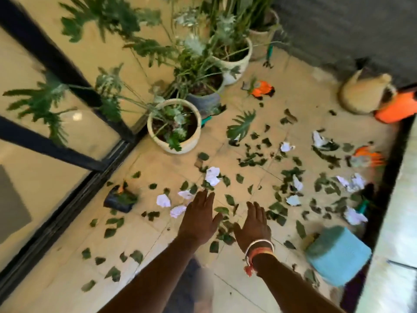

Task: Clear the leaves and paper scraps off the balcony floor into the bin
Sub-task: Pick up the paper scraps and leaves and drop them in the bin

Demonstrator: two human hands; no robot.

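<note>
Two hands reach out over the balcony floor (158, 245), the left hand (199, 219) and the right hand (253, 227) side by side, fingers straight and close together, holding nothing. Dozens of green leaves (252, 162) and about ten crumpled white paper scraps (212, 176) lie scattered on the tiles. One light blue bin (338, 256) sits near right. Four potted plants (180, 147) stand far left.

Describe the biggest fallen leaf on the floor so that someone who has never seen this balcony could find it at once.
Start at the row of potted plants by the glass door and find the nearest cream pot. Just right of it, on the tiles, lies the big leaf. Unlike the small scraps around it, it is long with deeply cut, finger-like lobes.
</note>
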